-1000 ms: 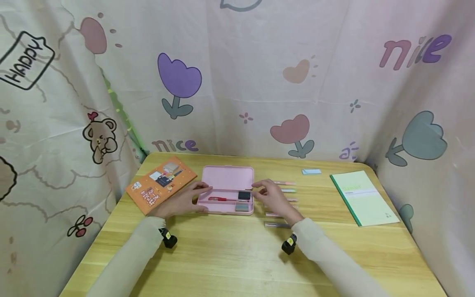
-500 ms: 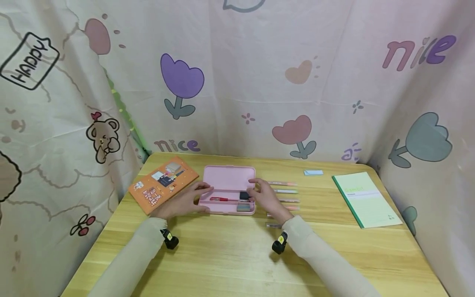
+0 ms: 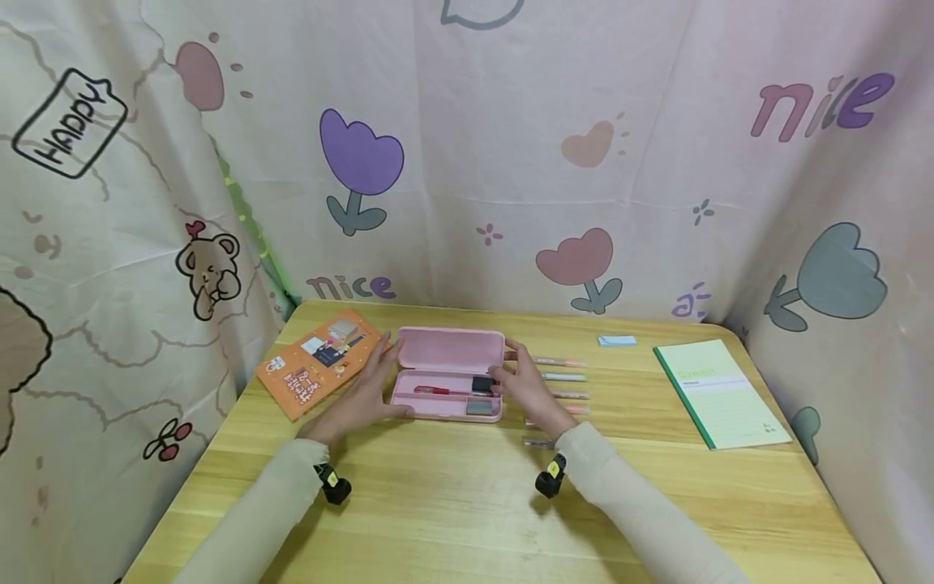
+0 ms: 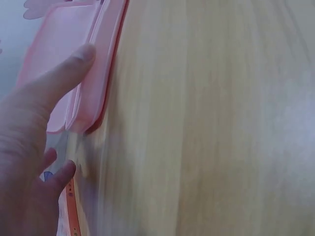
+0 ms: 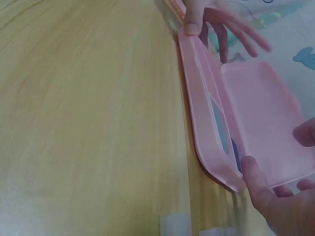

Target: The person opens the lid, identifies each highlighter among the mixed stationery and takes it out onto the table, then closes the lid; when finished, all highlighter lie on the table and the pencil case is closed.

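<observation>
A pink pencil case [image 3: 447, 419] lies on the table with its lid [image 3: 451, 349] tilted up from the table at the back. Inside are a red pen [image 3: 434, 391], a black block [image 3: 481, 384] and a grey-blue block [image 3: 478, 407]. My left hand [image 3: 359, 399] spans the case's left end: its thumb rests on the front wall, and its fairly straight fingers reach to the lid's left edge. At the right end, my right hand [image 3: 527, 388] holds the lid's side with bent fingers, its thumb by the hinge line [image 5: 251, 169].
Several pens and markers [image 3: 565, 377] lie in a column beside my right hand. An orange booklet [image 3: 314, 365] is at the left, partly behind my left hand. A green notebook [image 3: 718, 397] and a small pale-blue item [image 3: 617, 341] lie at the right. A printed curtain [image 3: 467, 162] surrounds the table.
The lid, flat before, has tipped up at its far edge. My left fingers have moved up to the lid's left edge; my right hand has come left, its fingers now at the lid's right edge.
</observation>
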Available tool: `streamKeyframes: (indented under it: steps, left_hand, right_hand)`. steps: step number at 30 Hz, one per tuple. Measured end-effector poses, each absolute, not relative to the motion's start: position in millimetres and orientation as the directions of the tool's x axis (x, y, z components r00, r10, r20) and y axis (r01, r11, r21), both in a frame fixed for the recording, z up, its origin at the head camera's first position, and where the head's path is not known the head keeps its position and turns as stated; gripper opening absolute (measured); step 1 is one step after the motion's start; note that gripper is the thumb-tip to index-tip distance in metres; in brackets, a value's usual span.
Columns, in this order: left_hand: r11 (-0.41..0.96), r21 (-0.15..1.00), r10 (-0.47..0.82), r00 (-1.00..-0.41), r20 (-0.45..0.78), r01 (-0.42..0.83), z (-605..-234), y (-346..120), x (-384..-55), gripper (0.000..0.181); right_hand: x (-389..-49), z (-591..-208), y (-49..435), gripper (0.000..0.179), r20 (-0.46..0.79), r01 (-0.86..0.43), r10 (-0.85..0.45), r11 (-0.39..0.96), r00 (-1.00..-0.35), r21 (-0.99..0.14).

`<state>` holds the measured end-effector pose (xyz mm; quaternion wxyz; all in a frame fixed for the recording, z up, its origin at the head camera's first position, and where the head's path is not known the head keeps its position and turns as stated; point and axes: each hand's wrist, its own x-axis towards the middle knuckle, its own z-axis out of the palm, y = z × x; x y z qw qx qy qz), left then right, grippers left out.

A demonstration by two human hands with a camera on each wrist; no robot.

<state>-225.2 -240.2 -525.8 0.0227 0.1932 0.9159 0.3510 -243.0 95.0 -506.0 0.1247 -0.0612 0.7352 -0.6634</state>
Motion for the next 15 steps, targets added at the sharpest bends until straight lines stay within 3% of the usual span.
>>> streamKeyframes:
  steps: [4,8,12,15]
  left_hand:
    - [0.691,0.637,0.346,-0.930,0.124,0.342,-527.9,-237.9,-222.5,0.141]
    - [0.704,0.605,0.350,-0.923,0.159,0.371,-527.3,-237.3,-215.9,0.132]
    - [0.698,0.587,0.359,-0.910,0.209,0.410,-525.6,-239.1,-208.8,0.109]
    - [0.686,0.584,0.371,-0.899,0.232,0.434,-523.9,-240.2,-204.7,0.075]
  right_hand:
    - [-238.6,-504.6,97.2,0.056,-0.098,0.056,-0.255,0.167,-0.962,-0.984]
    - [-235.4,-502.9,98.4,0.059,-0.107,0.041,-0.226,0.278,-0.968,-0.960]
    - [-231.2,-502.8,100.4,0.051,-0.054,-0.042,-0.247,0.367,-0.968,-0.929]
    - [-226.2,-503.5,103.0,0.044,-0.014,-0.123,-0.315,0.412,-0.949,-0.903]
